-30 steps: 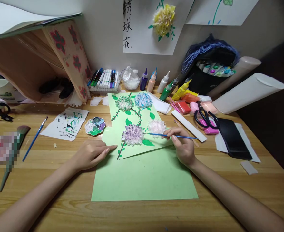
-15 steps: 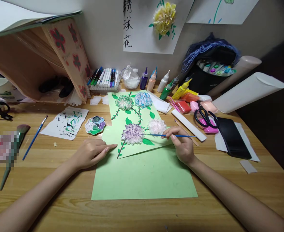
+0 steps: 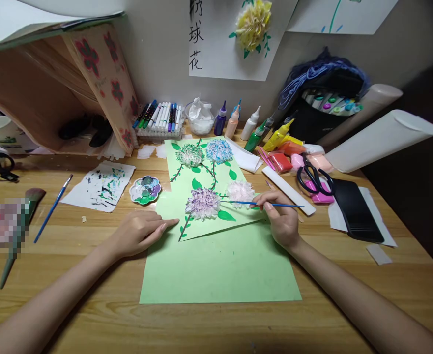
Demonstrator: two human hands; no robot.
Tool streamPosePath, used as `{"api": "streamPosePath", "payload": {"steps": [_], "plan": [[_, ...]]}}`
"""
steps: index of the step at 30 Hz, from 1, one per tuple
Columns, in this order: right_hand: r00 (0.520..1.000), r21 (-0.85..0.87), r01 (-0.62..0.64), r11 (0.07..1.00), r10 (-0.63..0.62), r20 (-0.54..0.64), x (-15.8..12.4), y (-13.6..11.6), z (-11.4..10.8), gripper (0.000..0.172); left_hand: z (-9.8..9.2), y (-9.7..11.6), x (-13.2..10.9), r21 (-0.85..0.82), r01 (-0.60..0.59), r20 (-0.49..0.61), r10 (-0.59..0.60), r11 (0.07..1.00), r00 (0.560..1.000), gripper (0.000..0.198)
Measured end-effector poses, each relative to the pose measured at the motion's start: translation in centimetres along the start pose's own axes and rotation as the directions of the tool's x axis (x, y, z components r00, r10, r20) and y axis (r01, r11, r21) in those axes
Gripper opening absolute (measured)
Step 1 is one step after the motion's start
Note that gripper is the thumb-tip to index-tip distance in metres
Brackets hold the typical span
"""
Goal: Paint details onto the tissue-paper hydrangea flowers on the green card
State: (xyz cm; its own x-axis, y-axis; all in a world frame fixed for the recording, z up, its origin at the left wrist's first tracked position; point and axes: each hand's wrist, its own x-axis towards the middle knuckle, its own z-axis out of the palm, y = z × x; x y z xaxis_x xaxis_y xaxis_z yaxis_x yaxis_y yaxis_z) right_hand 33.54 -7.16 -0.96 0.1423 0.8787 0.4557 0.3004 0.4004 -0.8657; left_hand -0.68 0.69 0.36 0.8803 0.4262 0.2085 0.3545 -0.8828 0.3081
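My right hand [image 3: 280,216] pinches a thin blue paintbrush [image 3: 286,205], which lies nearly level across the painted sheet. Its tip is near the small leaves right of the purple-white paper flower [image 3: 202,202]; whether it touches the paper I cannot tell. A pale pink flower [image 3: 240,193] sits just behind the brush. On the left edge of the light green painted sheet [image 3: 201,232] rests my left hand [image 3: 140,231], index finger stretched out, holding nothing. Green and blue flowers, dark stems and green leaves fill the sheet's upper part. Beneath it lies a plain green sheet [image 3: 219,280].
A paint palette [image 3: 145,190], a paint-stained paper [image 3: 100,187] and another blue brush [image 3: 53,209] lie to the left. Markers [image 3: 159,118] and paint bottles [image 3: 253,123] line the back. Black scissors [image 3: 315,179] and a black phone-like object [image 3: 358,209] lie on the right.
My right hand and the paintbrush have shifted slightly right, so the tip has come off the purple flower to its right side. My left hand stays in place.
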Motion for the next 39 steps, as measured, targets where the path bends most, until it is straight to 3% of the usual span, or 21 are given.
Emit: {"api": "streamPosePath", "payload": {"steps": [3,8,11,16,20,24,31,33,35,39], "plan": [[0.999,0.017,0.014,1.0,-0.013,-0.049,0.0,0.0,0.0,0.014,0.0,-0.1,0.0,0.0,0.006,0.003,-0.006,1.0,1.0,0.038],[1.0,-0.001,-0.001,1.0,0.001,0.013,0.0,0.1,0.0,0.014,0.0,0.0,0.0,0.002,-0.006,-0.011,0.006,1.0,1.0,0.037],[1.0,-0.001,-0.001,1.0,0.001,-0.015,0.0,0.1,0.0,0.014,0.0,0.0,0.1,-0.009,-0.006,-0.012,0.006,1.0,1.0,0.037],[0.999,-0.001,-0.002,1.0,0.003,0.035,0.0,0.0,0.0,0.014,0.0,0.0,0.1,-0.018,0.004,-0.004,-0.004,1.0,1.0,0.037],[1.0,0.016,0.009,1.0,-0.008,-0.022,0.0,-0.1,0.1,0.014,0.0,0.1,-0.1,-0.017,0.012,0.0,-0.012,1.0,1.0,0.038],[1.0,0.002,-0.023,1.0,0.022,0.019,0.0,0.0,0.1,0.014,-0.1,0.1,0.0,-0.012,0.03,0.012,-0.029,0.999,0.999,0.038],[0.991,0.071,0.076,0.995,-0.067,-0.119,1.2,-1.4,0.7,0.015,0.0,0.1,0.1,-0.036,0.037,0.01,-0.037,0.999,0.999,0.04],[0.997,0.08,0.066,0.995,-0.062,-0.05,2.4,-2.8,1.9,0.019,0.0,0.2,0.1,-0.039,0.038,0.006,-0.038,0.999,0.999,0.04],[0.993,0.045,0.031,0.999,-0.036,0.112,3.9,-4.4,3.6,0.024,0.0,0.3,0.1,-0.04,0.039,0.005,-0.039,0.998,0.999,0.04],[0.911,-0.113,0.069,0.991,-0.016,0.412,6.8,-7.0,8.7,0.027,0.0,0.5,-0.1,-0.046,0.067,0.027,-0.065,0.997,0.997,0.04]]}}
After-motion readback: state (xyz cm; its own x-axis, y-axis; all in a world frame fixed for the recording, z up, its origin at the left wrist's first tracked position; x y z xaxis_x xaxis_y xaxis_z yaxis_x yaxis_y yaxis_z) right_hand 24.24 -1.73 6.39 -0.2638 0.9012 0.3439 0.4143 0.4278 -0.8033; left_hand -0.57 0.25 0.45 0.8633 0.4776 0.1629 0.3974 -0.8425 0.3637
